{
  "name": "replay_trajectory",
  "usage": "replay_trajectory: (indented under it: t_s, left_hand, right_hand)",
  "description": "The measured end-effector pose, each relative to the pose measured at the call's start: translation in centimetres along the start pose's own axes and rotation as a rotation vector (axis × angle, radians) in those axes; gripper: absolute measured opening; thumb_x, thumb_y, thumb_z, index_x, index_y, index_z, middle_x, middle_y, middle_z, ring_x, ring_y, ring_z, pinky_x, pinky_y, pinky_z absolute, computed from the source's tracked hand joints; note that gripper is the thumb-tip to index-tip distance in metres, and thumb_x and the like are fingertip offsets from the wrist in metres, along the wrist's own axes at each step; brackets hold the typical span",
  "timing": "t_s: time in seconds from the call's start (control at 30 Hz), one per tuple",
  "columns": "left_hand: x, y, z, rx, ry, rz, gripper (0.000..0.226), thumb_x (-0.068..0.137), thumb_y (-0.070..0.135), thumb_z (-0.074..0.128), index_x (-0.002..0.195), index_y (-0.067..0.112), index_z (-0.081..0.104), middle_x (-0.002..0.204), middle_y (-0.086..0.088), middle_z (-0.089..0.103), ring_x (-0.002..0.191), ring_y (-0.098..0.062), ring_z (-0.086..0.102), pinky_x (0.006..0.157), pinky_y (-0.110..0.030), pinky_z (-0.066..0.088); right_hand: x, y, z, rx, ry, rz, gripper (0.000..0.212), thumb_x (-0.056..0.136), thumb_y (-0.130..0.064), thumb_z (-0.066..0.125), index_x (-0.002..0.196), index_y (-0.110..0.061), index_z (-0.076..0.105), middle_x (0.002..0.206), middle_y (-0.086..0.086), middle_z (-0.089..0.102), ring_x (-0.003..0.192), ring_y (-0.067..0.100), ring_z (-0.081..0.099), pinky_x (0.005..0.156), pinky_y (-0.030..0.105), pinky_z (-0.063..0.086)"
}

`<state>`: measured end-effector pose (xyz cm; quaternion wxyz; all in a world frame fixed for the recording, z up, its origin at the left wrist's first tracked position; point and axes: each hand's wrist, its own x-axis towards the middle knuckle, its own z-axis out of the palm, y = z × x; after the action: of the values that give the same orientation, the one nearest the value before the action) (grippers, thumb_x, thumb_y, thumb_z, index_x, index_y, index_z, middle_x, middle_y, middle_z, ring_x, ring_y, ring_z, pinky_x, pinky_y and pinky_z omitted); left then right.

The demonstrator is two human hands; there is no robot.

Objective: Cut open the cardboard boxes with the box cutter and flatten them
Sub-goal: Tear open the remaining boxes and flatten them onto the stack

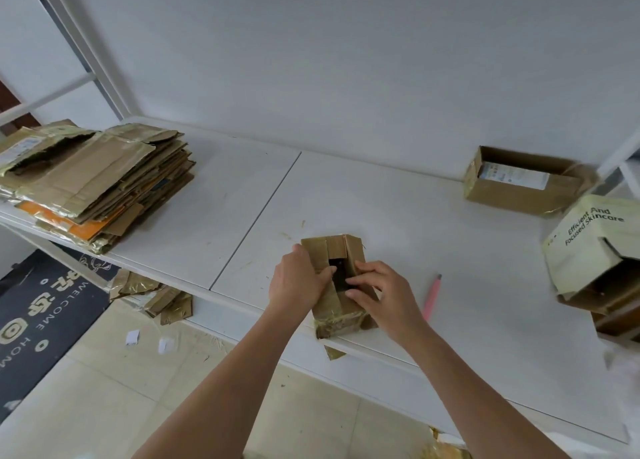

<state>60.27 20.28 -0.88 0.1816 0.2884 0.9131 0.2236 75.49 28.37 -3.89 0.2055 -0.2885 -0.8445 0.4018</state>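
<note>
A small brown cardboard box (337,285) wrapped in shiny yellowish tape sits at the near edge of the white table (398,216), its near end slightly overhanging that edge. Its top flaps are parted along the middle, leaving a dark gap, and the far flaps stand up at an angle. The left hand (299,276) grips the box's left flap, fingers curled into the gap; the right hand (379,290) grips the right flap, fingertips hooked over its inner edge. Both forearms reach up from the near side, converging on the box. A slim pink box cutter (432,297) lies on the table just right of the right hand, apart from it. A stack of flattened brown cardboard (93,181) fills the left end of the table. Near the far right edge lies an open brown cardboard box (519,192), and at the right end sits a pale green printed carton (588,244) atop other boxes.
</note>
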Motion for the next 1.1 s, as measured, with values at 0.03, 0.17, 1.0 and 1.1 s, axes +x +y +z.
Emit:
replay_trajectory:
  t_s: [0.03, 0.17, 1.0, 1.1]
  left_hand:
    - [-0.1, 0.4, 0.0, 0.077, -0.001, -0.003, 0.054, 0.078, 0.057, 0.072, 0.094, 0.016, 0.040, 0.078, 0.004, 0.049, 0.076, -0.021, 0.052, 0.059, -0.031, 0.039]
    - [-0.1, 1.5, -0.4, 0.160, -0.037, 0.010, 0.044, 0.076, 0.046, 0.073, 0.085, 0.013, 0.045, 0.072, 0.004, 0.049, 0.069, -0.018, 0.051, 0.048, -0.027, 0.030]
    - [0.1, 0.5, -9.4, -0.159, 0.142, 0.199, 0.022, 0.088, 0.018, 0.068, 0.109, 0.021, 0.066, 0.112, 0.002, 0.066, 0.102, -0.018, 0.061, 0.077, -0.030, 0.048]
    - [0.5, -0.6, -8.7, -0.193, 0.188, 0.088, 0.075, 0.081, 0.044, 0.076, 0.143, 0.022, 0.040, 0.142, 0.000, 0.048, 0.129, -0.022, 0.046, 0.095, -0.036, 0.042]
  right_hand:
    - [0.1, 0.0, 0.0, 0.019, 0.007, 0.013, 0.023, 0.084, -0.020, 0.077, 0.105, -0.012, 0.077, 0.120, -0.001, 0.063, 0.118, 0.009, 0.057, 0.102, 0.021, 0.044]
    - [0.3, -0.2, 0.2, 0.096, 0.035, 0.062, 0.018, 0.079, -0.016, 0.082, 0.096, -0.014, 0.076, 0.110, -0.011, 0.062, 0.112, 0.006, 0.061, 0.097, 0.033, 0.051]
    - [4.8, -6.6, -3.6, -0.320, 0.157, 0.075, 0.026, 0.104, -0.026, 0.043, 0.116, -0.013, 0.062, 0.063, 0.000, 0.055, 0.059, 0.019, 0.055, 0.056, 0.028, 0.044]
    - [5.1, -6.1, -3.4, -0.056, 0.229, 0.226, 0.032, 0.106, -0.022, 0.039, 0.076, -0.015, 0.050, 0.063, -0.003, 0.049, 0.059, 0.014, 0.048, 0.047, 0.016, 0.033]
